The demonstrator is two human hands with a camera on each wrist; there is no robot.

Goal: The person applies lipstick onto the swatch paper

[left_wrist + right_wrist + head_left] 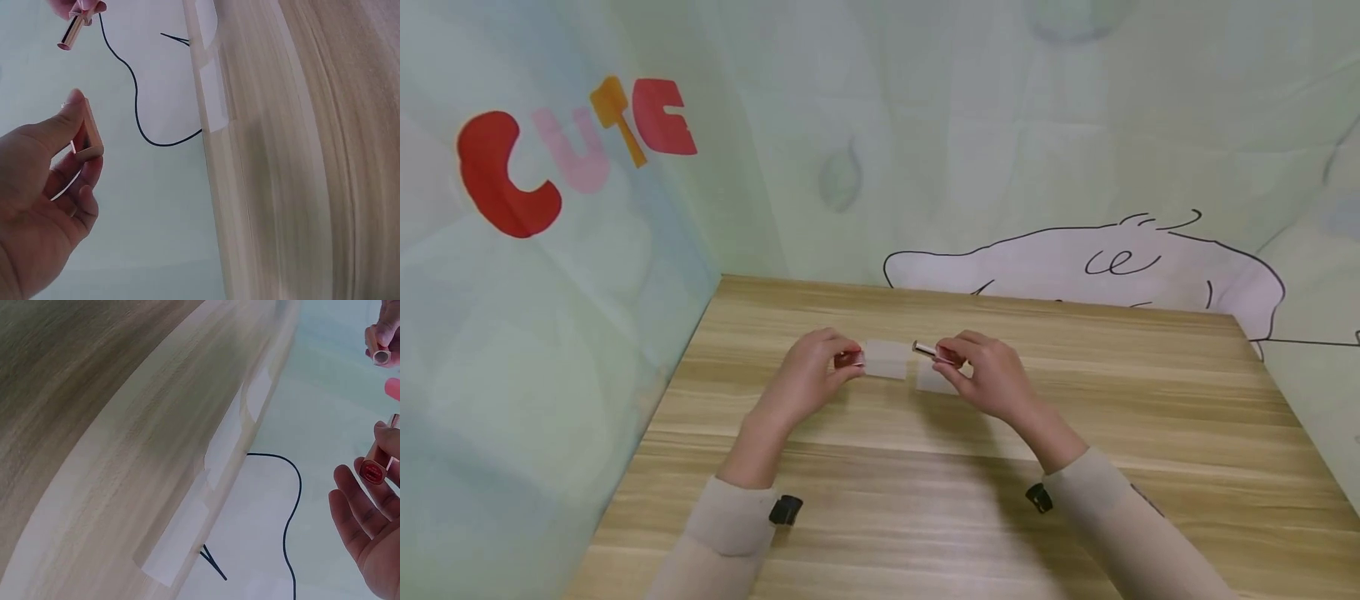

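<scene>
In the head view my left hand [808,375] pinches a small reddish lipstick cap [850,358] between thumb and fingers. Its rose-gold side shows in the left wrist view, and the cap's open round end [381,357] faces the camera in the right wrist view. My right hand [992,375] grips the base of a lipstick [924,348], its shiny metal tube pointing left toward the cap. A pink lipstick tip [393,388] stands out of the tube, and a round red label [373,472] marks the base's end. Cap and lipstick are apart, both held above the table.
Two pale paper pieces lie on the wood-grain table [880,500], the left paper [886,363] and the right paper [931,379], partly behind my right hand. Cloth walls with a cartoon drawing [1075,262] and coloured letters [512,175] stand behind and left of the table.
</scene>
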